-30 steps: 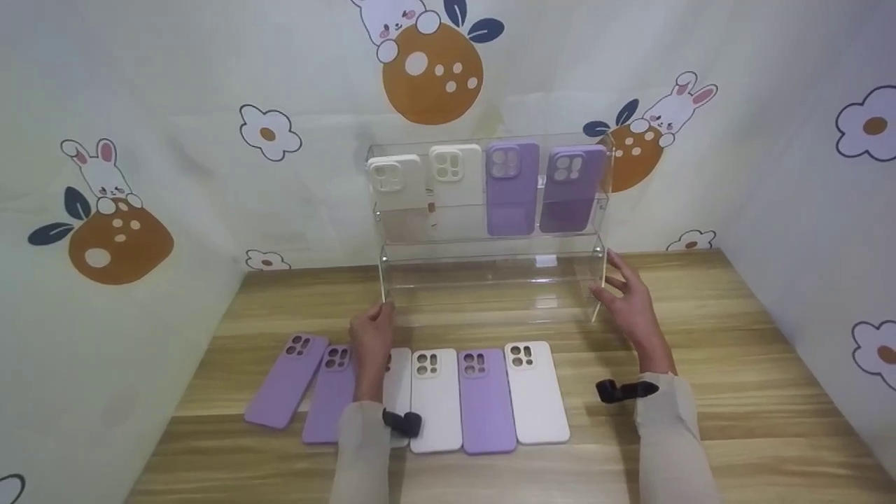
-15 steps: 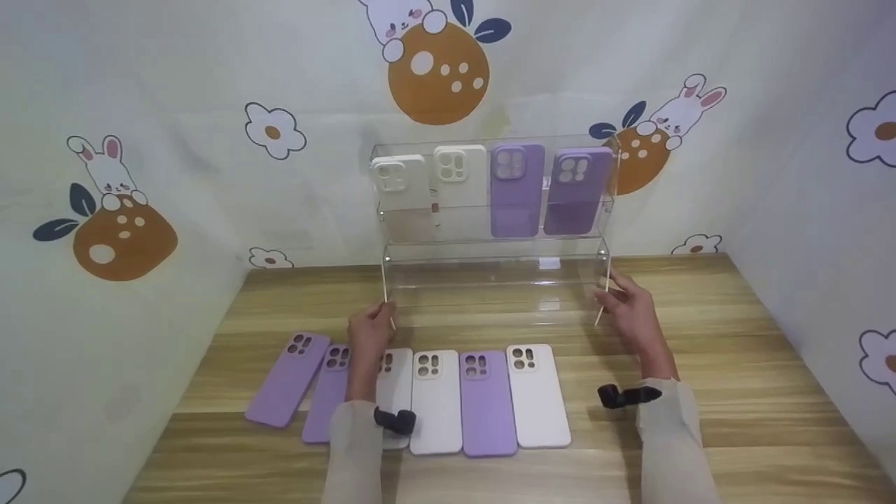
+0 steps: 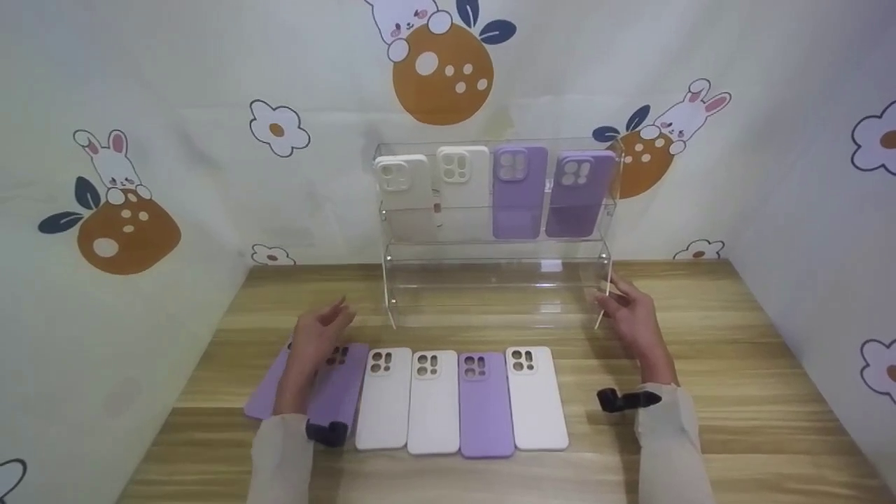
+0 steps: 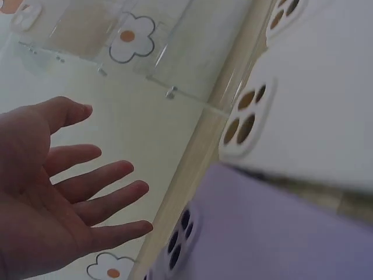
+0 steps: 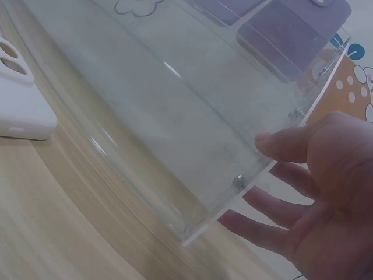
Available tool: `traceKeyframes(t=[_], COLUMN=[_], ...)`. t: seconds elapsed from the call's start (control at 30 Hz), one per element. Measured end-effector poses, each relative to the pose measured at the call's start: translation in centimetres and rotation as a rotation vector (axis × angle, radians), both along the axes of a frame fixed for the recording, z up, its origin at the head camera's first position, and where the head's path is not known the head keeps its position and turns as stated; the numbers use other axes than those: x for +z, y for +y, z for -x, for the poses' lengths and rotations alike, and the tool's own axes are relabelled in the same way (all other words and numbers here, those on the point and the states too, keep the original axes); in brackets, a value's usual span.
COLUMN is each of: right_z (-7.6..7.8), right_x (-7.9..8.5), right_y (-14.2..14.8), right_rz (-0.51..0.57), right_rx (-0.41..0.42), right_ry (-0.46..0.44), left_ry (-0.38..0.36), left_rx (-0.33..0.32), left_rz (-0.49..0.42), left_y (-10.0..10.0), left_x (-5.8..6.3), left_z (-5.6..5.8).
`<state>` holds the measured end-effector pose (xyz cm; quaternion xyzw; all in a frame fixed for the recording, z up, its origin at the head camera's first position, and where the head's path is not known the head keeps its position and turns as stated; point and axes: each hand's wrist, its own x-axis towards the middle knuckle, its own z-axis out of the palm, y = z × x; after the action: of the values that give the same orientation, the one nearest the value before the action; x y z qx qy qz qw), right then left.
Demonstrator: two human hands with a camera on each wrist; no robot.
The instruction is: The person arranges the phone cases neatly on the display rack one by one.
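Observation:
A clear tiered display stand (image 3: pixel 462 260) stands at the back of the table. Its upper tier holds two white phone cases (image 3: pixel 465 183) on the left and two purple phone cases (image 3: pixel 519 192) on the right. My right hand (image 3: pixel 633 318) grips the stand's right side panel, the thumb on the inner face and the fingers outside in the right wrist view. My left hand (image 3: pixel 318 343) hovers over the purple phone cases (image 3: pixel 339 392) at the left of the front row. Spread and holding nothing, its fingers (image 4: pixel 111 207) are apart from the stand in the left wrist view.
In the front row lie white phone cases (image 3: pixel 383 406) and another purple phone case (image 3: pixel 486 413), side by side on the wooden table (image 3: pixel 728 420). A patterned cloth backdrop (image 3: pixel 336 210) rises close behind the stand.
My left hand has let go of the stand's left side and moved left over the purple phone cases. The stand came slightly forward, then stayed; my right hand keeps its grip.

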<state>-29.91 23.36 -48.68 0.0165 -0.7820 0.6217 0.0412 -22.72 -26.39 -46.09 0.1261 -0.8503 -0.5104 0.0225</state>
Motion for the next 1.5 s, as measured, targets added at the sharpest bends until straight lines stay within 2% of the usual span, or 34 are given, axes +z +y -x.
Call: traceKeyframes(t=[0.07, 0.13, 0.2, 0.33, 0.43, 0.57, 0.7, 0.8, 0.93, 1.13, 1.3, 1.5], right_z=[0.0, 0.0, 0.0, 0.0, 0.0, 0.0, 0.0, 0.0, 0.1, 0.1, 0.0, -0.2], right_x=[-0.1, -0.2, -0.3, -0.3, -0.2, -0.1, -0.1, -0.1, -0.1, -0.1, -0.1, 0.1], right_y=[0.0, -0.1, 0.0, -0.1, 0.0, 0.0, -0.1, -0.1, -0.1, -0.3, -0.3, -0.2], right_rz=[0.002, -0.001, 0.004, 0.002, -0.004, -0.006, -0.002, -0.003, -0.012, -0.014, -0.007, -0.02], right_rx=[-0.001, -0.002, -0.007, -0.007, -0.003, -0.011, -0.02, -0.02, -0.014, -0.015, -0.014, -0.008], right_ry=[0.009, 0.017, 0.021, 0.024, 0.018, 0.013, 0.024, 0.028, 0.028, 0.024, 0.014, 0.008], left_ry=[-0.037, -0.062, -0.065, -0.018, -0.032, -0.065, -0.065, -0.089, -0.158, -0.21, -0.257, -0.241], left_rx=[-0.028, -0.059, -0.1, -0.187, -0.245, -0.317, -0.369, -0.375, -0.356, -0.347, -0.331, -0.272], left_rz=[-0.05, -0.039, 0.024, 0.258, 0.36, 0.444, 0.538, 0.581, 0.59, 0.586, 0.634, 0.591], left_y=[-1.1, -2.2, -3.3, -5.3, -6.5, -7.5, -8.1, -8.2, -8.2, -7.9, -7.7, -7.5], left_x=[0.2, 0.1, -0.2, -0.8, -1.0, -1.1, -1.5, -1.9, -2.2, -1.9, -2.0, -2.0], left_z=[-0.7, -1.3, -1.7, -2.4, -2.9, -3.2, -3.4, -3.4, -3.3, -3.0, -2.5, -2.2])
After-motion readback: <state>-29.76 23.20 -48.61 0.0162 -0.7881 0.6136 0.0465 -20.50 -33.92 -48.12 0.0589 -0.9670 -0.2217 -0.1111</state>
